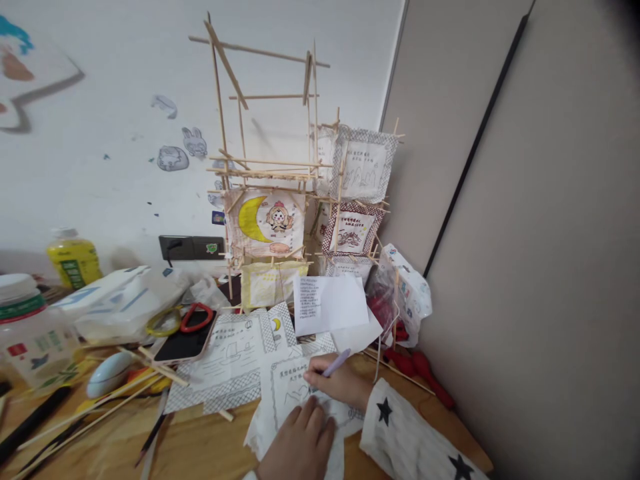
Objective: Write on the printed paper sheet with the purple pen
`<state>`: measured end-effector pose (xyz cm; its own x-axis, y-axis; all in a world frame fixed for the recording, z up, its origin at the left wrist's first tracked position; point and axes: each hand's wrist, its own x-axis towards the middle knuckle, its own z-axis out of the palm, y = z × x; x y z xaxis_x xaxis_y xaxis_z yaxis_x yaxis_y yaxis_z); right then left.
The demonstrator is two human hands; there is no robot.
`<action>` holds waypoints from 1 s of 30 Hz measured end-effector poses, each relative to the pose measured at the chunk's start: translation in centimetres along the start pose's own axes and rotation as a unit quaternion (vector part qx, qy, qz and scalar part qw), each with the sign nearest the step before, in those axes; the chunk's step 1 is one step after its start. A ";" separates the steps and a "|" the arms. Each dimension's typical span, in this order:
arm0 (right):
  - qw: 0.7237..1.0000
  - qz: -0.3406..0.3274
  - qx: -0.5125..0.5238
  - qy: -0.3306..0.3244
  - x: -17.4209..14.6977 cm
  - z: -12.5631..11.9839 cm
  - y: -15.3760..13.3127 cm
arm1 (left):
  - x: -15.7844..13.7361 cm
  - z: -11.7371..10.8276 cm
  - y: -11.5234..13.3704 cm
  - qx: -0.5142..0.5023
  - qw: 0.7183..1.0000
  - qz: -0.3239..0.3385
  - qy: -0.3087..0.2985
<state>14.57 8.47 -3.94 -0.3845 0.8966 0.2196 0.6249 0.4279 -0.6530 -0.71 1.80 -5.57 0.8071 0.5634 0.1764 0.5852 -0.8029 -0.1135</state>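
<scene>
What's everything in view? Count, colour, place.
Drawing sheet: 1, white, front centre
Pen: 1, purple, over that sheet
Bordered drawings: several, white, left of sheet
Handwritten page: 1, white, behind sheet
Stick framework: 1+, pale, by wall
Smartphone: 1, black screen, left
Scissor handles: 2, red and olive, by smartphone
Loose sticks: several, pale, front left
Egg-shaped object: 1, pale blue, left
Bottle: 1, yellow, left
Jar: 1, white lid, left edge
Plastic bag: 1, whitish, right
Wall stickers: several, mostly grey, left
Table: 1, brown, bottom
Left hand: 1, bare, on sheet
Right hand: 1, bare, holding pen
</scene>
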 end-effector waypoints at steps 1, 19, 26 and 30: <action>1.000 -0.003 -0.002 -0.003 0.0 0.1 0.1 | 0.0 0.2 0.0 0.003 1.000 -0.001 0.003; 1.000 -0.009 0.001 0.003 0.1 0.1 0.1 | -0.2 1.0 -0.1 0.008 0.999 0.007 0.052; 0.999 0.000 0.033 -0.010 0.0 0.0 0.0 | -0.1 1.1 0.0 0.018 0.998 0.004 0.055; 1.000 0.012 0.020 -0.005 0.1 0.1 0.3 | -0.2 1.0 -0.1 0.018 0.998 0.008 0.053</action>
<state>14.67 8.64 -4.18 -0.3771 0.9050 0.1966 0.6059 0.4017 -0.6867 -0.84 2.00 -6.56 0.8054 0.5247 0.2758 0.5756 -0.8035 -0.1521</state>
